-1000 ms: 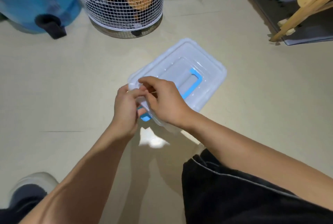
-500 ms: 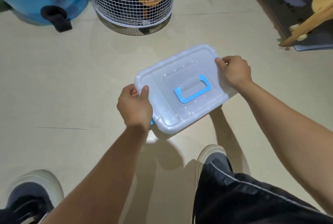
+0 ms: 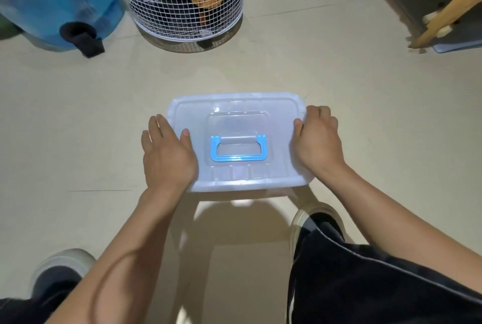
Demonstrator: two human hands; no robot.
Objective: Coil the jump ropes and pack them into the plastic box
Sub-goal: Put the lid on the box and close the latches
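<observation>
The box (image 3: 236, 141) is sitting straight ahead of the person, between the two hands, its long axis running left to right across the view and its lid on, with the blue handle (image 3: 238, 148) lying flat on top. The left hand (image 3: 167, 156) is lying on the left end, thumb on the lid and fingers reaching down the side; the right hand (image 3: 317, 141) is curling over the right end. Both are equally near, gripping it from opposite ends. It seems to be hovering just above the floor (image 3: 365, 120), judging by the shadow beneath. No ropes are showing.
</observation>
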